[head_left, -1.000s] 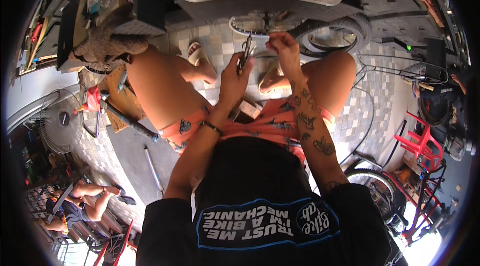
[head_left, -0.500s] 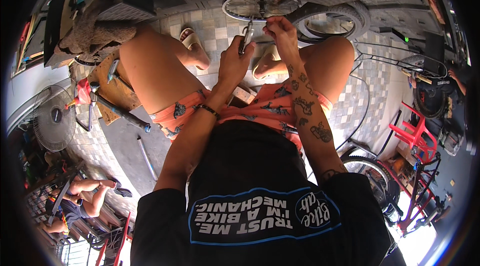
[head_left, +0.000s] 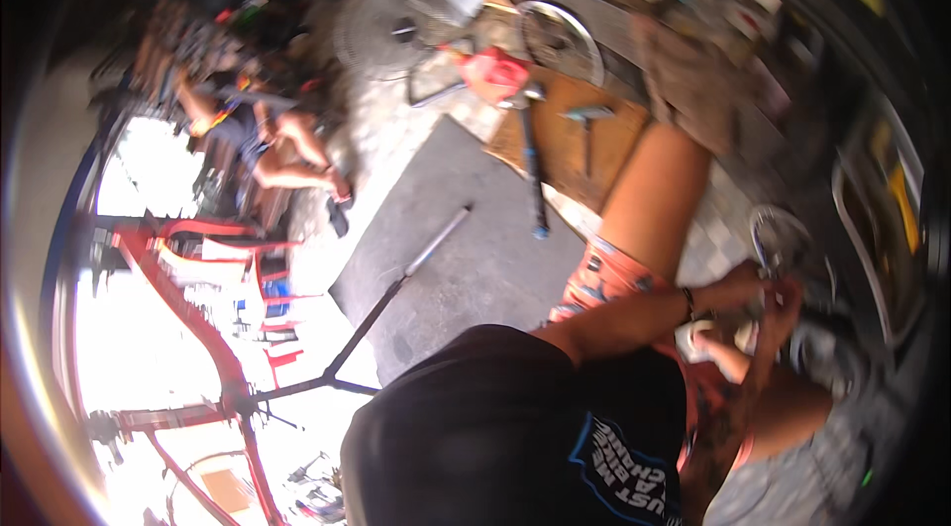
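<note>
A flat brown wooden board [head_left: 616,152] with a scuffed surface is lying beside my bare left leg [head_left: 658,191]. A T-shaped hammer with a teal head [head_left: 587,114] is resting inside the board's right corner. A long black bar with blue bands [head_left: 535,161] is crossing the board's left part, its lower end overhanging the lower edge. A bright red object of uneven outline [head_left: 495,76] is sitting at the upper left edge, its material blurred. A smooth grey mat [head_left: 475,278] is spreading below the board; a slim silver-ended tube [head_left: 436,245] is lying across the mat's left edge. A rough brown cloth [head_left: 684,80] is bunching near my knee.

My left hand [head_left: 735,284] is showing bent fingers; blur is preventing me from telling how firmly they are closing. A small silvery metal piece [head_left: 765,273] is appearing at its fingertips, between my hands and near a thin-rimmed wheel [head_left: 758,225]. My right hand [head_left: 783,300] is standing just beside the left, fingers bent; I cannot tell whether it is gripping anything.
</note>
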### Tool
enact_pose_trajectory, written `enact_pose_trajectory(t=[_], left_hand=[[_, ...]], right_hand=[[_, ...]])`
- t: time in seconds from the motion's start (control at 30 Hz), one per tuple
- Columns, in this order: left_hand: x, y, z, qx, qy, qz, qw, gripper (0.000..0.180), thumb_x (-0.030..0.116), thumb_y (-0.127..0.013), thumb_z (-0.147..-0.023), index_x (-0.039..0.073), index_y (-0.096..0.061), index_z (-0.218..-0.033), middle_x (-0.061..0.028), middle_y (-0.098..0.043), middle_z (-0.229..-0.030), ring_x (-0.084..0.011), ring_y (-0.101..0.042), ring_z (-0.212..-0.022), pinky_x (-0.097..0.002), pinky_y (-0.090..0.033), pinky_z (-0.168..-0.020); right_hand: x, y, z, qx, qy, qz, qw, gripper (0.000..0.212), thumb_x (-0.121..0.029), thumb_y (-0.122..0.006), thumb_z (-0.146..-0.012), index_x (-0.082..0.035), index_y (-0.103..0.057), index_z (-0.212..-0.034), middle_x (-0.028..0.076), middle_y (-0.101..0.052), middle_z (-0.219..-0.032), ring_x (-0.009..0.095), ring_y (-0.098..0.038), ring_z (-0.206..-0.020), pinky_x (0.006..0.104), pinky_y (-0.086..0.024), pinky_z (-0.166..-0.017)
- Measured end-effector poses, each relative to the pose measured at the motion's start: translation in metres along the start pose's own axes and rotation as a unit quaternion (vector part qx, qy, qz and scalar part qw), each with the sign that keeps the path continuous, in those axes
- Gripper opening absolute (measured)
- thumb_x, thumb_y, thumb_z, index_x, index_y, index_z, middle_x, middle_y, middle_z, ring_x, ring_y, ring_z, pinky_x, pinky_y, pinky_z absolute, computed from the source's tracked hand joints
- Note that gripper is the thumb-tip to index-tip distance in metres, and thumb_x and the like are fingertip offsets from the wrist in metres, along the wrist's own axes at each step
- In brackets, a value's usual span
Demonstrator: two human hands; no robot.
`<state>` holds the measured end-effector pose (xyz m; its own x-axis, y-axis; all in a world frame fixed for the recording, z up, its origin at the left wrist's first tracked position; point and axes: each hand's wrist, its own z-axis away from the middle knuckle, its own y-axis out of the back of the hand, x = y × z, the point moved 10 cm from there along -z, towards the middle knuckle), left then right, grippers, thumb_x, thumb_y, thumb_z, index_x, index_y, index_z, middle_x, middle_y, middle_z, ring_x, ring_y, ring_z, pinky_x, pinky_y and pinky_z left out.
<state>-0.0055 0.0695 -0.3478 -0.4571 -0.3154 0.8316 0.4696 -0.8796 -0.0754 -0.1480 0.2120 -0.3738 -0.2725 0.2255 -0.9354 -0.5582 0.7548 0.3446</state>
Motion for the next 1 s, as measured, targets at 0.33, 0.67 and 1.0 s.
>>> enact_pose_trajectory(t=[0.33, 0.67, 1.0], left_hand=[[-0.001, -0.003, -0.011, 0.028, -0.002, -0.021, 0.999, 0.055, 0.046, -0.076, -0.094, -0.006, -0.077, -0.112, -0.0223, -0.08, -0.1, -0.0316, -0.079, -0.096, -0.0464, -0.06, -0.083], [0.005, -0.002, 0.005, -0.04, 0.03, -0.015, 0.999, 0.058, 0.048, -0.076, -0.092, -0.009, -0.076, -0.104, -0.0184, -0.077, -0.093, -0.0276, -0.077, -0.084, -0.0422, -0.058, -0.068], [0.007, 0.007, 0.009, 0.011, 0.025, 0.011, 1.0, 0.064, 0.053, -0.081, -0.087, -0.008, -0.073, -0.103, -0.0164, -0.074, -0.092, -0.0255, -0.073, -0.079, -0.0395, -0.055, -0.061]], right_hand=[[0.013, -0.016, -0.003, -0.056, -0.06, -0.04, 0.996, 0.035, -0.009, -0.066, -0.092, 0.002, -0.061, -0.125, 0.013, -0.066, -0.112, 0.026, -0.062, -0.102, 0.0414, -0.052, -0.091], [-0.018, -0.012, -0.003, -0.068, -0.021, 0.083, 0.994, 0.042, -0.01, -0.065, -0.093, 0.006, -0.061, -0.131, 0.02, -0.067, -0.122, 0.03, -0.065, -0.105, 0.0452, -0.052, -0.093], [-0.03, -0.014, 0.0, -0.078, 0.001, 0.148, 0.986, 0.042, -0.012, -0.067, -0.101, 0.006, -0.059, -0.138, 0.022, -0.068, -0.124, 0.031, -0.068, -0.111, 0.0421, -0.055, -0.091]])
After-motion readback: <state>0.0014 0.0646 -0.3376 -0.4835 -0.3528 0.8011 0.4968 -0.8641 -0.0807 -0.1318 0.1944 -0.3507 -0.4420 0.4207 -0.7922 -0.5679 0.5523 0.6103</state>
